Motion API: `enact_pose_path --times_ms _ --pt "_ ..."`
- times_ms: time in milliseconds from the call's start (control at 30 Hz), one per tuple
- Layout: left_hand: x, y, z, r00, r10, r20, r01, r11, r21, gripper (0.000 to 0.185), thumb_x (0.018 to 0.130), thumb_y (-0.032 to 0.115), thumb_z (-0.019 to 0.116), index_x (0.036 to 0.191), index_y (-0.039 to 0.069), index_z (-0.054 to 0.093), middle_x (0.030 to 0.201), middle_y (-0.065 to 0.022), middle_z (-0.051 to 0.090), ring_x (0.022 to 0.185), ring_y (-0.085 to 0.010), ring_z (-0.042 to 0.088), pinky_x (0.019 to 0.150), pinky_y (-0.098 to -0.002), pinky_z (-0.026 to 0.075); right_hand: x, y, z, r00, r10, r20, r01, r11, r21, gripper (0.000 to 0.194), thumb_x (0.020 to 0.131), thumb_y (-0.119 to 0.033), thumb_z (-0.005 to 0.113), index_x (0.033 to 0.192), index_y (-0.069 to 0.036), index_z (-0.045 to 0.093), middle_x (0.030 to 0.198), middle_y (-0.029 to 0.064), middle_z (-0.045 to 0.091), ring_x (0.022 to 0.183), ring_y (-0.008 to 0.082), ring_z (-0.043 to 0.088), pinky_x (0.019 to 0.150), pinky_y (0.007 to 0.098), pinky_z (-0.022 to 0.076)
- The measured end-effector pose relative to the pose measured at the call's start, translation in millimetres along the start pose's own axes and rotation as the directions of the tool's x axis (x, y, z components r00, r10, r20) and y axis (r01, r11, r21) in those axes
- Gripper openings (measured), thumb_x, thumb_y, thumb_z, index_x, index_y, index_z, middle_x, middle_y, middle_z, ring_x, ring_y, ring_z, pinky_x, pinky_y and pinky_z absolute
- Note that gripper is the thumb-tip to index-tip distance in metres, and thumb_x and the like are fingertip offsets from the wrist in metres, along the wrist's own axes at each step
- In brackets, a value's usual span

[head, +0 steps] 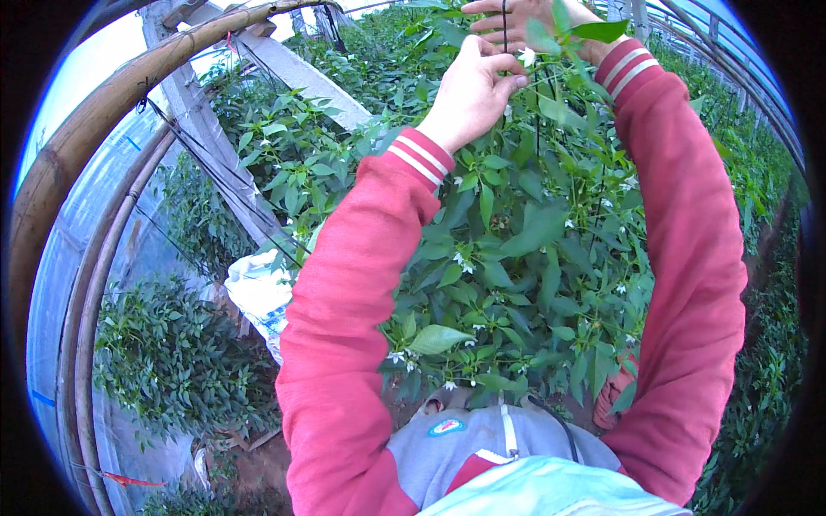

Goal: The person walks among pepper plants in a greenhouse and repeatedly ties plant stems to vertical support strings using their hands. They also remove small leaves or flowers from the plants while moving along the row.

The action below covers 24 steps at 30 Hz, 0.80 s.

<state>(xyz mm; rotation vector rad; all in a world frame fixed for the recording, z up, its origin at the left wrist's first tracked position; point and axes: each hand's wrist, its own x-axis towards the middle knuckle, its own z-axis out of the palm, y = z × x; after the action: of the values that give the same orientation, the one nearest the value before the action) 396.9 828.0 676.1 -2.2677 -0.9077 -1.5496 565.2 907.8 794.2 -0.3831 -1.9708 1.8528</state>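
Observation:
Pepper plants with white flowers fill the middle of the head view below my hands. My left hand, its back towards the camera, pinches thumb and fingertips together at a thin green pepper stem beside a white flower. Behind it, at the top edge, my right hand has its fingers spread and points left. A dark cord runs upright in front of the fingers of my right hand. Leaves hide part of that hand and its wrist. Another dark string hangs down among the leaves.
Bamboo poles curve along the left beside plastic sheeting. Concrete posts and a slanting beam stand at the upper left, with dark wires across them. A white sack lies left of my left sleeve. More plants grow on both sides.

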Motion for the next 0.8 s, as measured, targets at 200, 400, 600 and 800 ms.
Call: enact_pose_path --times_ms 200,400,600,800 --pt "7 -20 -1 0.963 -0.212 0.165 0.251 0.930 -0.267 0.019 0.091 0.016 0.080 0.102 0.002 0.078 0.092 -0.0049 0.074 0.088 -0.0113 0.069 0.080 -0.0302 0.055 -2 -10 -11 0.989 -0.118 0.085 0.144 0.894 -0.425 0.062 0.098 -0.038 0.067 0.150 -0.008 0.050 0.154 0.0168 0.049 0.140 0.0309 0.046 0.121 0.0461 0.0341" --pt "7 -29 3 0.933 -0.359 -0.014 0.316 0.839 -0.443 0.027 0.080 0.013 0.086 0.095 0.003 0.066 0.083 -0.0059 0.071 0.073 -0.0138 0.067 0.071 -0.0323 0.055 -4 -4 -14 0.993 -0.113 0.023 0.101 0.757 -0.646 0.055 0.099 -0.021 0.065 0.148 -0.001 0.051 0.145 0.0157 0.057 0.131 0.0260 0.055 0.114 0.0435 0.0430" --pt "13 -36 9 0.947 -0.208 -0.246 0.252 0.954 0.164 0.015 0.083 0.007 0.074 0.096 0.000 0.068 0.106 -0.0091 0.069 0.088 -0.0227 0.068 0.081 -0.0383 0.055 -2 2 14 0.933 -0.276 -0.229 -0.011 0.616 -0.788 0.028 0.100 -0.014 0.058 0.121 0.001 0.069 0.119 0.0092 0.071 0.101 0.0194 0.066 0.097 0.0321 0.0519" --pt "22 -58 22 0.887 -0.414 -0.202 0.452 0.868 0.206 0.048 0.072 0.023 0.081 0.114 0.002 0.072 0.097 -0.0147 0.072 0.095 -0.0286 0.072 0.091 -0.0420 0.056 1 4 25 0.912 -0.273 -0.307 -0.025 0.709 -0.705 0.051 0.109 -0.019 0.049 0.156 -0.003 0.040 0.144 0.0131 0.057 0.125 0.0193 0.056 0.107 0.0343 0.0458"
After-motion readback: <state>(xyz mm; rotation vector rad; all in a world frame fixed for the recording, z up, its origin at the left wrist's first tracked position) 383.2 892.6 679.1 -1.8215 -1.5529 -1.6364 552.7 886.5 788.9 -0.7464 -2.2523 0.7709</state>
